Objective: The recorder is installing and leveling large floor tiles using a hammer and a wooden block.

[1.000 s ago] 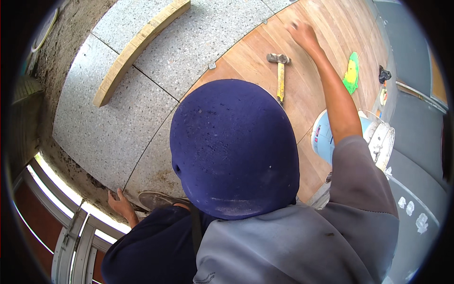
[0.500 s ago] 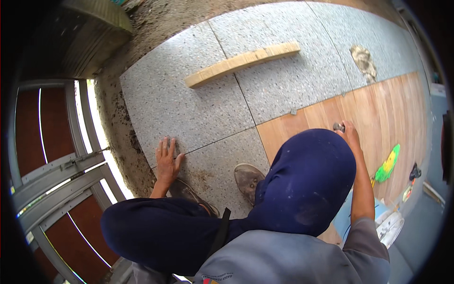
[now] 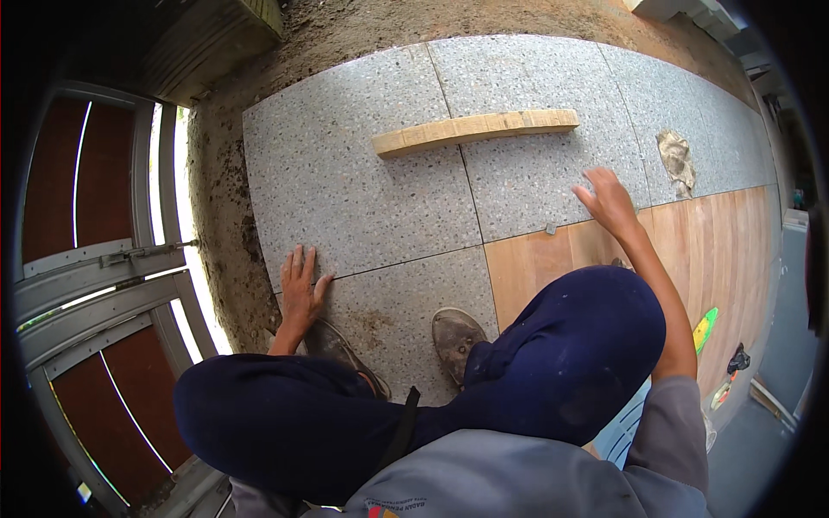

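My left hand (image 3: 300,287) lies flat on a speckled grey tile (image 3: 363,216), fingers stretched out, near the joint and the tile's left edge. My right hand (image 3: 609,203) hovers over the tiles on the right, thumb apart from the fingers, with nothing visible in it. Ahead of it, slightly left, a wooden block (image 3: 475,130) lies across the joint between two grey tiles. Below the right hand, a small dark object (image 3: 619,262) on the wood-look flooring (image 3: 708,233) is mostly hidden behind my knee. A small grey piece (image 3: 551,229) sits at the tile edge.
A crumpled beige cloth (image 3: 676,164) lies on the tiles at the right. Bare soil (image 3: 216,233) borders the tiles on the left and far side. A metal-framed gate (image 3: 95,259) stands at the left. A green and yellow item (image 3: 705,329) lies at the right.
My right hand has left the small dark object on the wood-look flooring and moved forward and left over the grey tiles. My left hand remains flat on the tile. The view has shifted.
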The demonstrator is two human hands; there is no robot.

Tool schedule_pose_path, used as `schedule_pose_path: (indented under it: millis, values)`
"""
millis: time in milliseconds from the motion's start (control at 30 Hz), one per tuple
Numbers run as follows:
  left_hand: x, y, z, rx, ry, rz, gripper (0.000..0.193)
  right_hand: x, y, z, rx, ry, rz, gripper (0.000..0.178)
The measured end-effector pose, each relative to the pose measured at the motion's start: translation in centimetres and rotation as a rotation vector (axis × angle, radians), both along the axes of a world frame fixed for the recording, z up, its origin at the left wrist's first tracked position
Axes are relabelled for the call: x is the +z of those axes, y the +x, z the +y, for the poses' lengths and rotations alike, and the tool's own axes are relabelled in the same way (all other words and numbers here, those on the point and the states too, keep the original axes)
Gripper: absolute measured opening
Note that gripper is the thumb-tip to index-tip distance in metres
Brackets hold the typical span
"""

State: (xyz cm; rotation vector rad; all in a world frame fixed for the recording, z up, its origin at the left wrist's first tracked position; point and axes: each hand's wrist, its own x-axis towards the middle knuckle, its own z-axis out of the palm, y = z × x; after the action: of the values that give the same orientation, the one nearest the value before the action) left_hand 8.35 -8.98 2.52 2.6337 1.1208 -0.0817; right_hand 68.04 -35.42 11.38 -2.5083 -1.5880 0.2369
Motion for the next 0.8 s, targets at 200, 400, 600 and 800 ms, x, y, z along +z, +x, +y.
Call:
schedule_pose_path:
  millis: [200, 400, 600, 800]
  values:
    - [-0.4, -2.2, 0.3, 0.138, -0.004, 0.005, 0.068, -1.6, -1.0, 15.2, 0.383, -0.088, -0.210, 0.038]
    - [-0.5, -2.9, 0.4, 0.181, 0.001, -0.054, 0.068, -1.4, -2.5, 28.8, 0.399, -0.139, -0.025, 0.031]
    - [-0.3, -4.6, -1.0, 0.362, -0.049, -0.024, 0.070, -5.7, -2.7, 36.3, 0.272, -0.187, -0.086, 0.040]
    - [-0.4, -7.5, -2.2, 0.543, -0.114, -0.049, 0.066, -7.5, -2.2, 39.6, 0.167, -0.208, -0.074, 0.044]
